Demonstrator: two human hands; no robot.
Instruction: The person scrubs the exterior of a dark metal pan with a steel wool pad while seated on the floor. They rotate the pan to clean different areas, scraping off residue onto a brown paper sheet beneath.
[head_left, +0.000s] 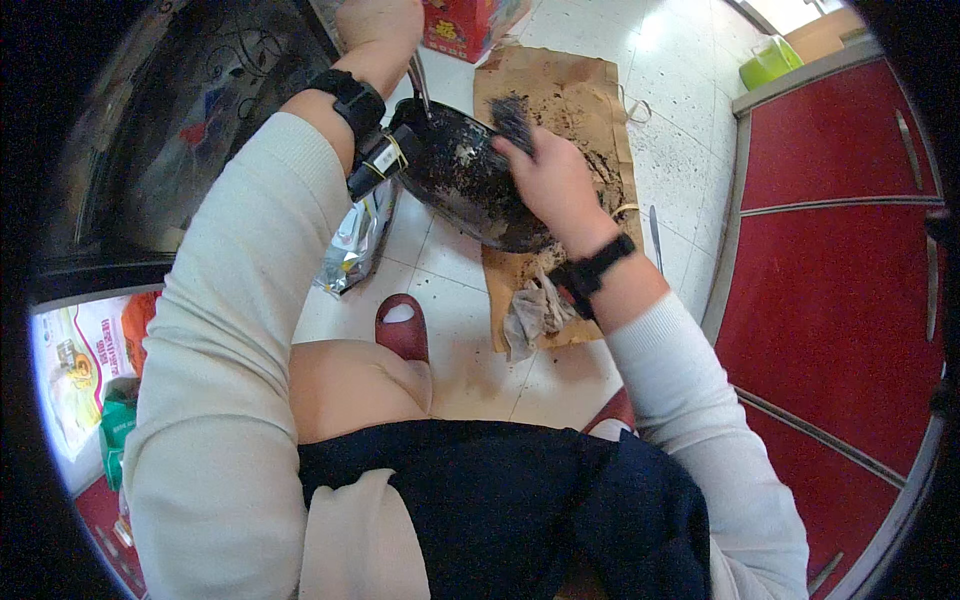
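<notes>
A blackened pan (465, 176) with flaking residue is tilted over a brown paper sheet (555, 75) on the floor. At the top, my left hand (381, 26) is closed around a metal handle (418, 79) that meets the pan's rim area; its fingers are mostly hidden. A black grip-like piece (382, 161) with a label and a yellow band lies by my left wrist, against the pan's near left side. My right hand (551, 176) grips a dark, blurred scouring pad (512, 120) over the pan's right part. Dark flakes are scattered on the paper.
A crumpled grey rag (536, 315) lies on the paper's near end. A knife (656, 236) rests on the tiles to its right. A shiny plastic packet (356, 244) is below the pan. Red cabinets (832, 285) stand right, a red box (465, 26) at the top, a dark glass-fronted panel (172, 127) left.
</notes>
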